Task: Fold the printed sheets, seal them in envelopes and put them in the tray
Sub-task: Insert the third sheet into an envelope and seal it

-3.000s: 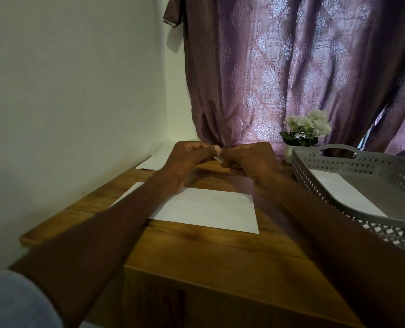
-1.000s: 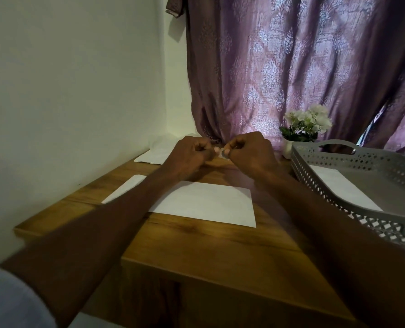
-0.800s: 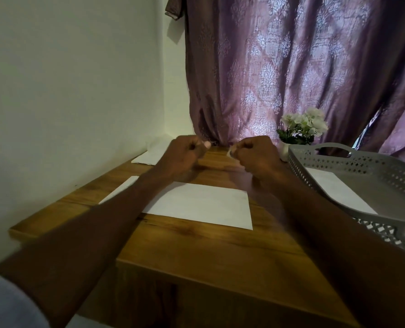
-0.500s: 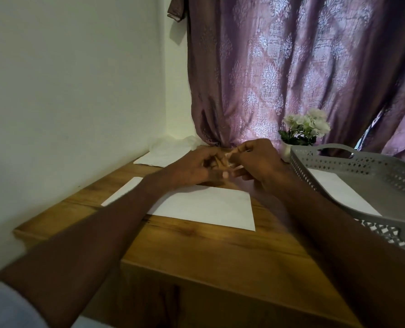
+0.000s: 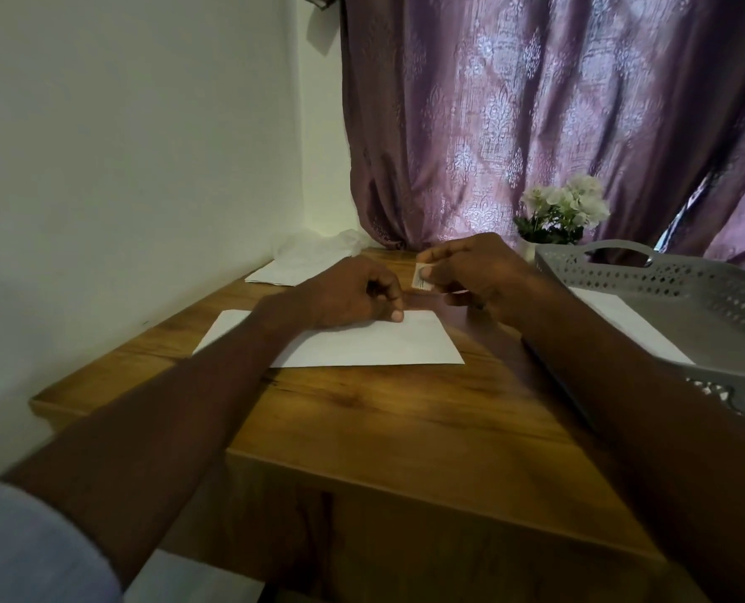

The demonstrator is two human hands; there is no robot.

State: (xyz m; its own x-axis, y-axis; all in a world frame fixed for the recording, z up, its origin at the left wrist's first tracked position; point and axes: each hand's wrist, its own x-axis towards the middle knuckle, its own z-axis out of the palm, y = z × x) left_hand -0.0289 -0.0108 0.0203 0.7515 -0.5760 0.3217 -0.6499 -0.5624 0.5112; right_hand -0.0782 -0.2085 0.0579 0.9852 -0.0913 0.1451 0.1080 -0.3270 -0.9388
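Left hand (image 5: 353, 293): knuckles up, fingers curled under, the thumb tip pressing the far edge of the white envelope (image 5: 362, 343). It pins the envelope down and does not appear to grip it; whether anything is tucked inside the curled fingers cannot be told.

Right hand (image 5: 475, 272): raised just above the desk (image 5: 384, 420), thumb and forefinger pinched on a small white sticker (image 5: 420, 277) with dark marks (too small to read). The sticker hangs just beyond the envelope's far right corner, apart from it.

Envelope: lies flat in the middle of the desk, long side toward the person.

Handling, as judged: the envelope is light, thin and flexible, and would slide easily on the smooth wood, so the pinning thumb is warranted. It is best lifted by an edge or corner, or slid to the desk edge. The sticker is lighter still, limp, and probably tacky on one face; it should be held by its margin only, since it could curl or cling to the fingers.

Surroundings: a grey perforated tray (image 5: 666, 272) stands at the right with one white envelope in it (image 5: 623, 315). More white paper (image 5: 284, 272) lies at the far left corner by the wall. A small pot of white flowers (image 5: 562, 211) stands before the purple curtain (image 5: 536, 102).
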